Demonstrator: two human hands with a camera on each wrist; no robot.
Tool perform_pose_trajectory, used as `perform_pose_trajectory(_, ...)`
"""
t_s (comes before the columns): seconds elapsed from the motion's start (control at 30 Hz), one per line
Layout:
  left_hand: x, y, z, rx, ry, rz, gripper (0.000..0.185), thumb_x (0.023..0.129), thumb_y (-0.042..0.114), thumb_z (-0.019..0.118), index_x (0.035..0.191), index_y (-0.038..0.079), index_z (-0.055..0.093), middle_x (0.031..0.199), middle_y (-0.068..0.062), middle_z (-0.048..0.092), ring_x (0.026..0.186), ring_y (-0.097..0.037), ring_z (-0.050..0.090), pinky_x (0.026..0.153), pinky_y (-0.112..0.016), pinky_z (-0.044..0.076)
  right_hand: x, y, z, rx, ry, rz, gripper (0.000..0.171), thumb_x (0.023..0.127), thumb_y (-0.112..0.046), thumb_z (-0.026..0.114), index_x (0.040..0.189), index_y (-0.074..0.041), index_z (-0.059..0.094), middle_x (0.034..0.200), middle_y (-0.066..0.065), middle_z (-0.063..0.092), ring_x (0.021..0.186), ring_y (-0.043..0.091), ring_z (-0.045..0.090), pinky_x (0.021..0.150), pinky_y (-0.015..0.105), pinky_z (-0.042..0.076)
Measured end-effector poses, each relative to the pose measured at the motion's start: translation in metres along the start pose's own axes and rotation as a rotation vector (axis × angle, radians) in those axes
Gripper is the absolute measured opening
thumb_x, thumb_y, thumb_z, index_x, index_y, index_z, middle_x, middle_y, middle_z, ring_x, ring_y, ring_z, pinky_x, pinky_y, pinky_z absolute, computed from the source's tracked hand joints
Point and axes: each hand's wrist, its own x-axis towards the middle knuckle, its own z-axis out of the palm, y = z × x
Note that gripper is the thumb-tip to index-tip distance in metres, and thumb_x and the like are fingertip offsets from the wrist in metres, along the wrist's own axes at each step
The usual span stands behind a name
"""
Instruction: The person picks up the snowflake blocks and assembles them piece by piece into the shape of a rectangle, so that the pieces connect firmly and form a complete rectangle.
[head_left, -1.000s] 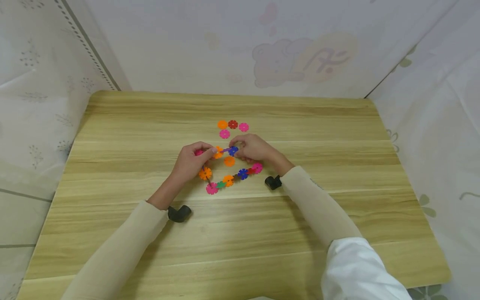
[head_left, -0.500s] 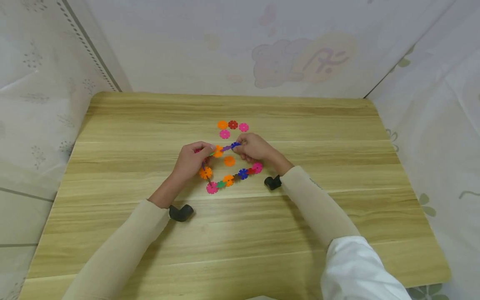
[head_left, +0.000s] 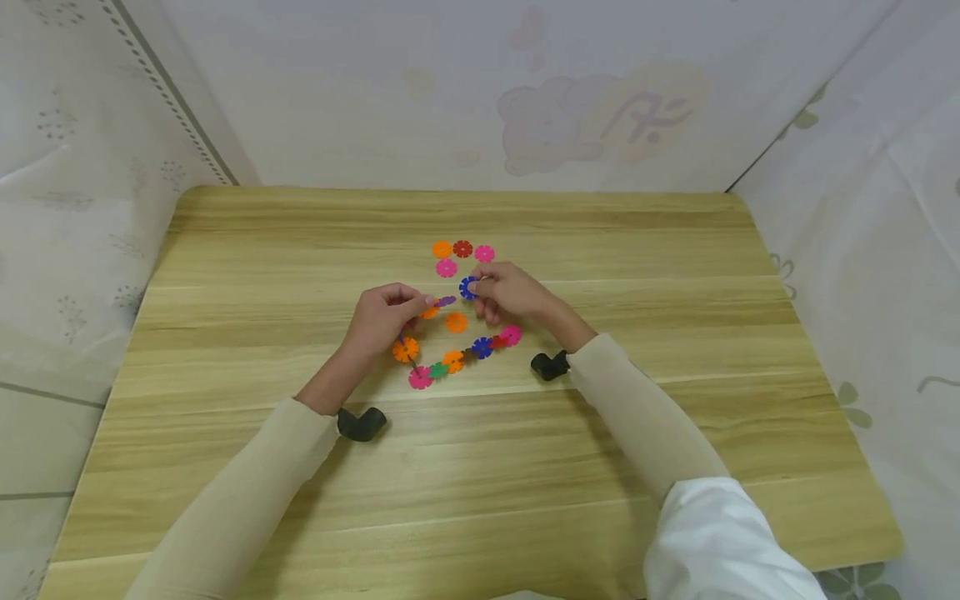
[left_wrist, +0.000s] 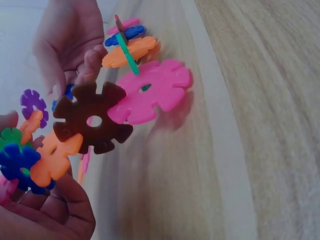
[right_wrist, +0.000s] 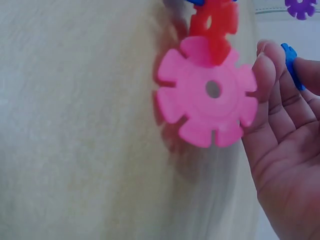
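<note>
Since the earlier frame the blue disc (head_left: 468, 287) has come off the chain (head_left: 450, 360); right hand (head_left: 510, 293) pinches it, lifted apart. Left hand (head_left: 382, 318) grips the chain's purple-tipped end (head_left: 446, 301). Discs are notched, flat plastic. Four loose discs (head_left: 462, 249) lie beyond on the wood-grain table (head_left: 675, 250); one orange (head_left: 456, 322) between the hands

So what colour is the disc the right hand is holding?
Blue disc, pinched by the right hand; clearest in the head view.
</note>
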Motion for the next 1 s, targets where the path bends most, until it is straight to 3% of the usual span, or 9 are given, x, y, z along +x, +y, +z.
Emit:
perform_pose_trajectory(0.27, -0.001, 0.001, 0.001, -0.017, -0.012, 0.047, 0.028, 0.090, 0.030, 0.071, 0.097, 0.004, 0.066, 0.078, -0.001, 0.063, 0.070, -0.025, 0.060, 0.066, -0.028, 0.054, -0.008, -0.006, 0.002, 0.041, -0.034, -0.030, 0.016, 0.102, -0.017, 0.049, 0.105, -0.003, 0.057, 0.081, 0.025, 0.063, 0.058, 0.022, 0.056, 0.057, 0.033, 0.055)
perform_pose_trajectory(0.43, -0.001, 0.000, 0.002, -0.007, -0.011, 0.086, 0.028, 0.089, 0.030, 0.072, 0.096, 0.003, 0.066, 0.077, -0.001, 0.064, 0.073, -0.030, 0.062, 0.069, -0.031, 0.055, -0.011, -0.006, 0.004, 0.017, -0.032, -0.053, 0.015, 0.102, -0.017, 0.050, 0.105, -0.005, 0.058, 0.080, 0.023, 0.064, 0.058, 0.022, 0.057, 0.057, 0.034, 0.055)
perform_pose_trajectory(0.73, -0.002, 0.001, 0.004, 0.007, 0.014, 0.133, 0.023, 0.090, 0.026, 0.070, 0.093, 0.004, 0.066, 0.076, -0.003, 0.065, 0.077, -0.037, 0.059, 0.066, -0.033, 0.053, -0.015, -0.006, 0.005, 0.037, -0.033, -0.099, 0.016, 0.102, -0.017, 0.050, 0.101, -0.004, 0.059, 0.076, 0.018, 0.063, 0.057, 0.019, 0.056, 0.055, 0.033, 0.054)
perform_pose_trajectory(0.9, -0.002, 0.001, 0.003, -0.003, 0.028, 0.165, 0.024, 0.090, 0.025, 0.071, 0.091, 0.001, 0.066, 0.077, -0.013, 0.064, 0.072, -0.033, 0.058, 0.060, -0.029, 0.049, -0.015, -0.005, 0.006, 0.037, -0.032, -0.116, 0.015, 0.102, -0.017, 0.050, 0.101, -0.005, 0.060, 0.079, 0.023, 0.063, 0.058, 0.021, 0.057, 0.056, 0.035, 0.054)
perform_pose_trajectory(1.0, -0.002, 0.001, 0.003, -0.008, 0.024, 0.179, 0.025, 0.090, 0.025, 0.071, 0.091, 0.001, 0.066, 0.077, -0.011, 0.064, 0.072, -0.033, 0.057, 0.060, -0.029, 0.049, -0.015, -0.007, 0.007, 0.031, -0.033, -0.116, 0.015, 0.102, -0.017, 0.050, 0.100, -0.006, 0.059, 0.080, 0.023, 0.063, 0.060, 0.022, 0.058, 0.059, 0.038, 0.055)
